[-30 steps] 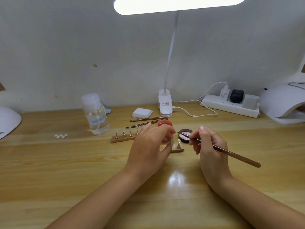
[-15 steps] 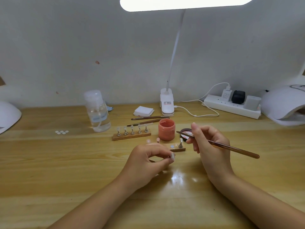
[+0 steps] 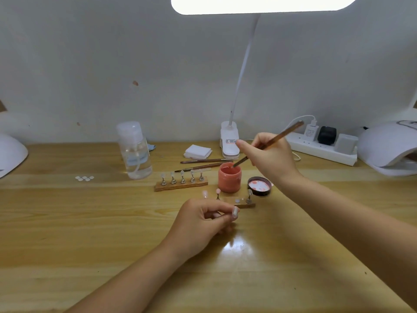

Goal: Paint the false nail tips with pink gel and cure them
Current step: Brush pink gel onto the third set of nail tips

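We find the right hand (image 3: 269,161) gripping a brown-handled brush (image 3: 268,143), fingers curled round the shaft, with the brush tip lowered into the open pink gel jar (image 3: 229,177). The left hand (image 3: 198,224) rests low on the wooden table (image 3: 67,233), its thumb and forefinger pinching a small stand that carries a pale nail tip (image 3: 235,211); the stand itself is mostly hidden by the fingers. Just beyond that hand lies a short wooden holder (image 3: 241,203) with one metal stand upright near its right end, and two pink-tinted tips (image 3: 218,191) stand near its left end. The jar's lid (image 3: 259,185) lies inverted just right of the jar, smeared pink inside. Behind and left of the jar, a second wooden holder (image 3: 180,185) bears five upright stands with clear tips. Two spare brushes (image 3: 205,161) lie behind it, beside a stack of white pads (image 3: 198,152). A clear pump bottle (image 3: 135,152) stands to the left, with a cluster of small white pieces (image 3: 84,178) further left. A clip lamp (image 3: 229,143) stands at the table's rear, a power strip (image 3: 322,150) to its right, and a white curing lamp (image 3: 388,147) at the far right edge.
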Available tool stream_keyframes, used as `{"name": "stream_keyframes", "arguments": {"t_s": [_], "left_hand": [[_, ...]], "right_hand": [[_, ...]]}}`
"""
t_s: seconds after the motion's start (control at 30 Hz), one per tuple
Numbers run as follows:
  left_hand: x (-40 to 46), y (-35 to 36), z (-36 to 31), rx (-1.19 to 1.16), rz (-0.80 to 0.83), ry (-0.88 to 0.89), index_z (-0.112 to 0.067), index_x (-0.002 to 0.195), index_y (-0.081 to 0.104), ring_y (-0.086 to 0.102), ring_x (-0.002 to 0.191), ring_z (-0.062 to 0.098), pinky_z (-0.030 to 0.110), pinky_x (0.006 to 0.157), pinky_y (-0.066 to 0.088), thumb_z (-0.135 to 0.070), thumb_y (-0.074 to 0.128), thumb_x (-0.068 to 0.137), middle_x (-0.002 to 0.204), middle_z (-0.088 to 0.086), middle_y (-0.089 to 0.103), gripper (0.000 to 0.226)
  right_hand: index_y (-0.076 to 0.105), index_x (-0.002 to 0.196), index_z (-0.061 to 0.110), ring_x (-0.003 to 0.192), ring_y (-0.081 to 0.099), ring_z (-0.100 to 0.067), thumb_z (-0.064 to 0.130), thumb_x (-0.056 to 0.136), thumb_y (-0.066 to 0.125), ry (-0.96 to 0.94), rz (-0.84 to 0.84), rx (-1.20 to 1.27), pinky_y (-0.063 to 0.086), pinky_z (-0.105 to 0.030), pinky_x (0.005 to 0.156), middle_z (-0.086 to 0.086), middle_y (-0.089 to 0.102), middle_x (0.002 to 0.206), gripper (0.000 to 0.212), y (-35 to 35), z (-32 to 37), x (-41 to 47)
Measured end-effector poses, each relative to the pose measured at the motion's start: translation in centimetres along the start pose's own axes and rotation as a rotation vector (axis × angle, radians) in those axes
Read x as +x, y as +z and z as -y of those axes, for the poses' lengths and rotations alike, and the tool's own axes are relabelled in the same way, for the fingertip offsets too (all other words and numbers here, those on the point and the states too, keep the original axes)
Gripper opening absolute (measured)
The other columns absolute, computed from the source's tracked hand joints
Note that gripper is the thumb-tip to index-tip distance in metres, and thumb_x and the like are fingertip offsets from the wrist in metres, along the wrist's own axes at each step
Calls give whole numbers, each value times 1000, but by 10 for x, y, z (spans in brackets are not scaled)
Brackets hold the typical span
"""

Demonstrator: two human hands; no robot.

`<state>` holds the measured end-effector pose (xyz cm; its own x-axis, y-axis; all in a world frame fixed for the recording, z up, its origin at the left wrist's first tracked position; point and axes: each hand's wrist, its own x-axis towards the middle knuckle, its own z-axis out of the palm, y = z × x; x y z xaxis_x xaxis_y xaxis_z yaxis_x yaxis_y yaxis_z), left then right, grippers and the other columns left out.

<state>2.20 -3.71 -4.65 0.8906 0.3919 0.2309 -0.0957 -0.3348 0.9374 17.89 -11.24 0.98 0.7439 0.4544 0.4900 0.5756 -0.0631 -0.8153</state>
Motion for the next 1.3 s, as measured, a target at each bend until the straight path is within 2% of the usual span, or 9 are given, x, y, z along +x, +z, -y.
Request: {"name": "stream_keyframes", "arguments": {"t_s": [0.1,0.2,0.33,0.63,0.8,1.0,1.1,1.3], "left_hand": [[0,-1,-1,9,19,10,-22,79,73,62,56,7,16,58,50,-5,68,79,55,-12,65,18],[-1,-2,-2,2,19,6,-25,78,72,61,54,3,14,58,48,-5,68,79,54,-11,65,20],[-2,-2,-3,-9,18,15,-28,76,72,62,53,1,12,57,47,-5,69,78,56,-13,66,23],[-1,-2,-3,-18,10,19,-34,73,71,63,55,3,14,59,50,-4,69,78,60,-12,68,30],[-1,-2,-3,-18,12,17,-29,75,71,63,55,2,13,57,49,-3,68,78,60,-14,68,26],[0,-1,-3,-16,-4,5,-28,73,71,61,53,0,12,56,48,-3,69,78,57,-14,67,26],[0,-1,-4,-28,-6,-6,-28,73,71,61,53,-1,12,54,47,-3,68,78,57,-15,67,25],[1,0,-4,-33,-15,-21,-26,73,71,60,53,-2,12,54,47,-4,68,79,56,-16,66,23]], "right_hand": [[49,50,15,41,47,-1,25,82,69,2,41,-130,35,-10,43,4,49,46,39,10,-2,11],[47,48,18,50,48,-7,24,81,67,9,60,-280,35,-21,47,6,48,48,38,16,-3,16],[46,49,21,65,55,-17,25,80,64,37,96,-390,37,-25,51,5,53,55,36,21,-5,16],[49,53,19,65,52,-19,23,77,62,12,154,-556,31,-25,48,4,51,58,28,29,-9,10],[48,50,19,57,50,-14,20,79,61,62,102,-440,37,-25,52,5,51,53,31,22,-5,16],[49,44,14,49,48,-11,17,76,59,211,7,-287,42,-26,56,5,47,33,34,7,-6,27],[46,43,14,41,44,-4,14,76,57,291,1,-199,37,-22,49,7,46,28,35,3,-10,26],[45,47,13,43,42,-9,12,78,58,320,12,-112,33,-23,47,7,46,29,33,-2,-10,23]]}}
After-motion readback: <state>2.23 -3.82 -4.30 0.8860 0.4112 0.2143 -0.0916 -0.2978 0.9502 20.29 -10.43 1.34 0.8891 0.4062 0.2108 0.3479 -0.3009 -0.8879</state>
